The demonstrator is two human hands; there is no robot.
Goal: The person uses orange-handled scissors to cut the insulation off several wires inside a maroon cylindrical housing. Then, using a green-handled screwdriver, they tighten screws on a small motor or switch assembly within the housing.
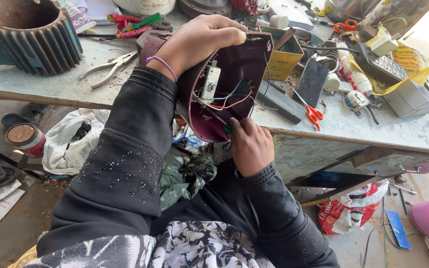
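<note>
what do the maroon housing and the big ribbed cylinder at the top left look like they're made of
The maroon housing, held by the left hand, looks like moulded plastic: thin wall, smooth, faintly glossy inside. The ribbed cylinder looks like cast metal, probably iron or aluminium: thick fins, chipped blue paint, a rusty brown bore.

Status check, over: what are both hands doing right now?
Left hand grips rim of maroon plastic appliance housing. Right hand holds green-handled tool inside, near red and blue wires. Orange-handled scissors on bench, clear.
</note>
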